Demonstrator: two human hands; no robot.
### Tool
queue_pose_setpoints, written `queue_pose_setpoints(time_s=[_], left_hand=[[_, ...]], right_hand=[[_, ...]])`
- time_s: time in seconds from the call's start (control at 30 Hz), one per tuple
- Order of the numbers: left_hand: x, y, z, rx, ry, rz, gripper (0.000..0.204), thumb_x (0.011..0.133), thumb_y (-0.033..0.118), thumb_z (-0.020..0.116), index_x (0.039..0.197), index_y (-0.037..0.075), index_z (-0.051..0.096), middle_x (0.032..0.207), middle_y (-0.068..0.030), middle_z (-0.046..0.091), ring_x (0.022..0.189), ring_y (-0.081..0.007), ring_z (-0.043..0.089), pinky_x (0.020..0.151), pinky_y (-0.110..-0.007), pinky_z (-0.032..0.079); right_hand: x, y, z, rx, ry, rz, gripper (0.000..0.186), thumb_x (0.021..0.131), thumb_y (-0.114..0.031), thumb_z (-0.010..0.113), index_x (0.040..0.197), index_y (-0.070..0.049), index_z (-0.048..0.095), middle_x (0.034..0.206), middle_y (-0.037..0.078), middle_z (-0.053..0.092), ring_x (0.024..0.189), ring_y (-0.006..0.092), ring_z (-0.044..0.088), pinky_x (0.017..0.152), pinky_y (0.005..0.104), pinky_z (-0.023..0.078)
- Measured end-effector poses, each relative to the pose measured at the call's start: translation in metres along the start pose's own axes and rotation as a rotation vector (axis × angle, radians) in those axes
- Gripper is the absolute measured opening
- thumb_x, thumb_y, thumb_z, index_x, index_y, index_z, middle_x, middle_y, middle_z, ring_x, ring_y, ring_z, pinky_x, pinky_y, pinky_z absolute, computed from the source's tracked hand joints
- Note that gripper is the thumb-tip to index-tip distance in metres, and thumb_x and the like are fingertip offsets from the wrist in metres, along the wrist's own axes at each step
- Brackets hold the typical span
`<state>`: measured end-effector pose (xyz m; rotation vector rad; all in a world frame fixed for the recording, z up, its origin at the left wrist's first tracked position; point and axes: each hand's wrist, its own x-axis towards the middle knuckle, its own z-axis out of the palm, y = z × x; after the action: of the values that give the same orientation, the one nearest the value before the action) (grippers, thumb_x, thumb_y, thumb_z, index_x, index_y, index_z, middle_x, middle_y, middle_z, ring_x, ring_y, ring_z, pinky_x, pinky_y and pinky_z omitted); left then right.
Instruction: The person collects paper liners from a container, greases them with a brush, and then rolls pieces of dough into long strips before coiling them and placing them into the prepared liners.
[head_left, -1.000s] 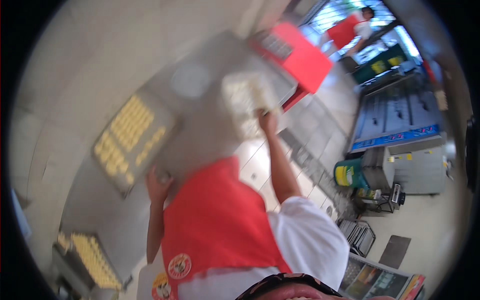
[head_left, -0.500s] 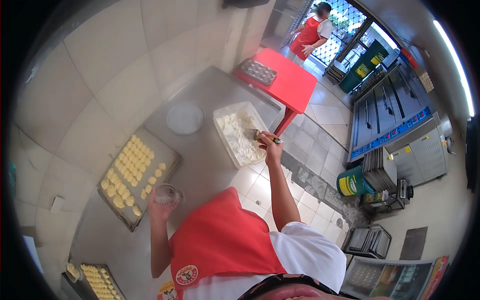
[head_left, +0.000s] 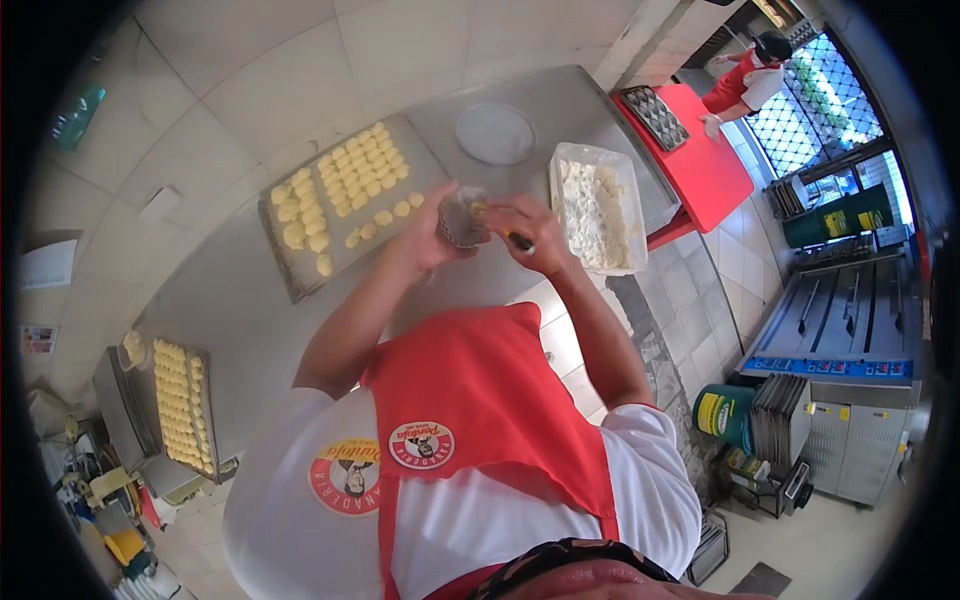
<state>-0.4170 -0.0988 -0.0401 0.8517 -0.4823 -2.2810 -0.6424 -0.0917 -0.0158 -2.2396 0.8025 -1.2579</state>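
Landmark: white translucent rectangular plastic tub [head_left: 637, 235], part-filled with white flour-like material [head_left: 588, 215], on the broad grey metal surface [head_left: 235, 330].
Left hand [head_left: 432, 230]: curled around a clear, ribbed, cup-shaped container [head_left: 462, 217]; grip about as narrow as the container.
Right hand [head_left: 538, 235]: closed on a slim, yellow-and-black-handled tool [head_left: 520, 241]; handle butt shows below the fingers.
Container location: left of the tub, apart from it, held up over the surface.
Tool location: between the container and the tub, nearer the container; working end is at the container, mostly masked by fingers, depth unclear.
Why that grip: left hand likely steadies the container so the right can work the tool against it; pinching the handle probably gives fine angle control.
Why tub there: sits on the right hand's side, presumably for a short reach.
Tool axis: slanted; butt toward the wearer and the tub side, working end up-left, away from the tub.
Container axis: tilted, mouth seemingly toward the right hand; fingers hide too much to be sure.
Tub axis: long side runs away from the wearer.
Dark-rimmed rectangular metal tray [head_left: 425, 160]: left of the tub, flat, carries pale yellow rounded dough pieces [head_left: 372, 187]; rows apart, probably against sticking.
Pale grey round flat disc [head_left: 496, 133]: just left of the tub's far end.
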Motion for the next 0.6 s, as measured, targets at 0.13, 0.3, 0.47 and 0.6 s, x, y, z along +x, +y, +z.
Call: queue_pose_setpoints(time_s=[0.13,0.3,0.47,0.6], left_hand=[[0.003,0.001,0.000,0.178,0.276,0.012,0.060,0.097,0.066,0.049,0.126,0.017,0.066,0.111,-0.0048,0.074,0.095,-0.0233,0.074,0.084,-0.046,0.058],[0.011,-0.002,-0.012,0.318,0.127,0.100,0.055,0.099,0.061,0.053,0.128,0.016,0.066,0.107,-0.0034,0.074,0.092,-0.0192,0.073,0.080,-0.036,0.058],[0.023,0.000,-0.015,0.379,0.143,0.432,0.052,0.106,0.049,0.046,0.137,0.011,0.060,0.120,-0.0047,0.069,0.108,-0.0174,0.067,0.093,-0.033,0.054],[0.029,0.005,-0.007,0.645,0.030,0.835,0.050,0.109,0.043,0.041,0.141,0.008,0.055,0.131,-0.0067,0.062,0.118,-0.0179,0.062,0.100,-0.032,0.050]], right_hand=[[0.002,-0.018,-0.010,-0.368,-0.395,-0.262,0.048,0.064,-0.003,0.080,0.111,-0.014,0.074,0.113,0.008,0.071,0.093,0.0306,0.068,0.083,0.0420,0.055],[0.017,-0.018,-0.012,-0.284,-0.242,-0.332,0.044,0.067,-0.003,0.079,0.109,-0.016,0.075,0.106,0.008,0.071,0.090,0.0316,0.068,0.084,0.0421,0.055],[0.012,-0.020,0.019,0.838,0.168,0.891,0.013,0.087,-0.008,0.073,0.100,-0.004,0.073,0.093,0.013,0.072,0.090,0.0279,0.071,0.084,0.0429,0.060],[0.007,0.008,0.020,0.928,0.233,1.034,0.012,0.088,-0.007,0.073,0.098,0.000,0.074,0.092,0.015,0.074,0.081,0.0237,0.072,0.078,0.0382,0.061]])
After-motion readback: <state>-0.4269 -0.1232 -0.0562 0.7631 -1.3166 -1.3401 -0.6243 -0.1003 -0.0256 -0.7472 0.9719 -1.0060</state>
